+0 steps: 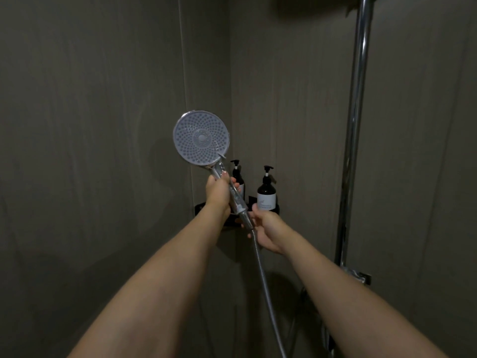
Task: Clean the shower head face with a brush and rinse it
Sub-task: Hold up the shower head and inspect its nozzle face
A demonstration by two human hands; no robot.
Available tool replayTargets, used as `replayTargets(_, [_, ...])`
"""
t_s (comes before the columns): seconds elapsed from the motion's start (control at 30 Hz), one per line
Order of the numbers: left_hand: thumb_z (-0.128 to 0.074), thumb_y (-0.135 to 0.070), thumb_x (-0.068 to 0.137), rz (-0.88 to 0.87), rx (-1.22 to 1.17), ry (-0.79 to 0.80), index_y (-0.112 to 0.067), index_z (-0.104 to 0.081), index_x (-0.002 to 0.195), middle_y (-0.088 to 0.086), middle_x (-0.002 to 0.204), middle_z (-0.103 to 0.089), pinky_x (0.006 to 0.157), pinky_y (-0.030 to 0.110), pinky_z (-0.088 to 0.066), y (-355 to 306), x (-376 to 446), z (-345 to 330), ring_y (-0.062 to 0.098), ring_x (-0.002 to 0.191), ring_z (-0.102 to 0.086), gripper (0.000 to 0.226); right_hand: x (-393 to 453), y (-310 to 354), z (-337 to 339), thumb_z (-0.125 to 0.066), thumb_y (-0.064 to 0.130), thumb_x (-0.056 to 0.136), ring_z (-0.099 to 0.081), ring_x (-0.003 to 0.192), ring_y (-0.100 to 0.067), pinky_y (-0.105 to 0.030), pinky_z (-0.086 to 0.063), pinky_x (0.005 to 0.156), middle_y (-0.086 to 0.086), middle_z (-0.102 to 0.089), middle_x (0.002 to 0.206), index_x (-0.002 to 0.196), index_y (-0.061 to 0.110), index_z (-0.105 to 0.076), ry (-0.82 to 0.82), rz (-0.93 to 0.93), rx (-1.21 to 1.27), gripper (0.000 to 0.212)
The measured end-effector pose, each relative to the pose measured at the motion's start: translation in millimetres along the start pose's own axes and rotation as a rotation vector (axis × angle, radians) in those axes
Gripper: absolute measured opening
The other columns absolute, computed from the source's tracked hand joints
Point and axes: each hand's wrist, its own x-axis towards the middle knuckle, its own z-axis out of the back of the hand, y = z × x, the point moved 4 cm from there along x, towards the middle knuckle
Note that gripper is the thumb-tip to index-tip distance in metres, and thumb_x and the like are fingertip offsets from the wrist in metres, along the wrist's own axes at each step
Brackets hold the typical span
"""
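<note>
Two bare forearms reached out from low in the view, and between them the hose (260,267) rose in a slack line, loose enough that the head could be turned freely. The right hand (267,232) sat lowest, at the foot of the handle where the hose joins it; its fingers curved toward that joint, but I could not tell whether the grip had closed on it or only steadied it. The left hand (219,193) was just above, its grip wrapped firmly round the clear handle (236,196), thumb laid up along it. That hold carried the weight and kept the shower head (200,139) tilted up, its nozzle face turned back toward the person, presumably so the face could be looked over and reached for scrubbing. No brush showed anywhere, and no water was running, so I judged the cleaning not yet begun; the lower hand looked the likelier one to go for a brush.

Behind the hands, two dark pump bottles (267,195) stood on a black corner shelf (276,209), well clear of the face. Off to the right the chrome riser rail (357,125) ran up the grey wall (90,125), with its holder (358,276) standing empty lower down.
</note>
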Motion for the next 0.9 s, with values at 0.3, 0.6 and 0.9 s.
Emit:
replayTargets(0.3, [-0.037, -0.014, 0.098, 0.007, 0.014, -0.012, -0.016, -0.045, 0.083, 0.003, 0.070, -0.047, 0.056, 0.026, -0.047, 4.6, -1.1, -0.6, 0.013, 0.057, -0.048, 0.017, -0.7, -3.7, 4.6, -0.046, 0.018, 0.097, -0.051, 0.074, -0.012, -0.024, -0.038, 0.063, -0.004, -0.059, 0.084, 0.086, 0.012, -0.060, -0.016, -0.012, -0.081, 0.019])
replayTargets(0.6, [-0.038, -0.014, 0.098, -0.001, 0.050, -0.028, -0.016, -0.045, 0.083, 0.003, 0.069, -0.047, 0.051, 0.024, -0.047, 2.7, 1.5, 4.5, 0.013, 0.057, -0.048, 0.016, 2.9, -7.0, 1.1, -0.048, 0.019, 0.096, -0.055, 0.081, -0.014, -0.024, -0.042, 0.071, -0.006, -0.062, 0.089, 0.092, 0.010, -0.062, 0.005, -0.033, -0.110, 0.017])
replayTargets(0.9, [-0.038, -0.014, 0.098, 0.005, 0.028, -0.035, -0.016, -0.045, 0.084, 0.003, 0.069, -0.047, 0.058, 0.027, -0.047, 3.2, 3.0, 7.1, 0.014, 0.058, -0.048, 0.016, 6.2, -8.5, 0.0, -0.050, 0.017, 0.094, -0.054, 0.080, -0.012, -0.024, -0.042, 0.070, -0.006, -0.061, 0.092, 0.091, 0.012, -0.061, 0.060, -0.028, -0.150, 0.012])
